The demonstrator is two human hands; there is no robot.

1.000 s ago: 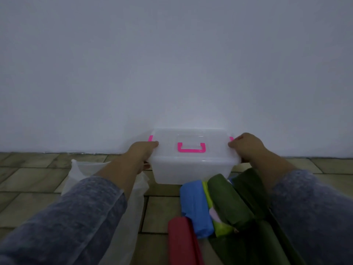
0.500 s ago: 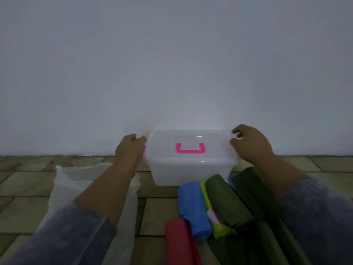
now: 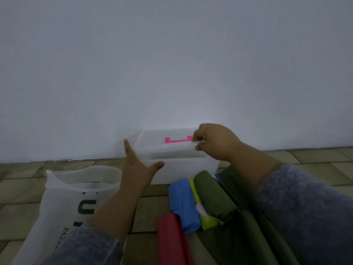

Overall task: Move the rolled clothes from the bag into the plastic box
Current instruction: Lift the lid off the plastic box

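A clear plastic box point(image 3: 183, 169) stands on the tiled floor against the wall. Its clear lid point(image 3: 164, 145) with a pink handle point(image 3: 178, 140) is raised off the box, tilted, and my right hand point(image 3: 214, 143) pinches its right front edge. My left hand point(image 3: 137, 165) hovers open with spread fingers just left of the box, touching nothing. Rolled clothes lie in front of the box: a blue roll point(image 3: 183, 203), a dark green roll point(image 3: 212, 196), a lime roll point(image 3: 202, 213) and a red roll point(image 3: 172, 240). A white translucent bag point(image 3: 66, 203) lies at the left.
A plain white wall point(image 3: 172, 64) rises directly behind the box. More dark green fabric point(image 3: 254, 238) lies at the lower right under my right forearm. Bare floor tiles point(image 3: 19, 192) stretch to the left and right.
My right hand has taken hold of the lid and lifted it off the box. My left hand has let go of the box's left side and opened, drawing back toward me.
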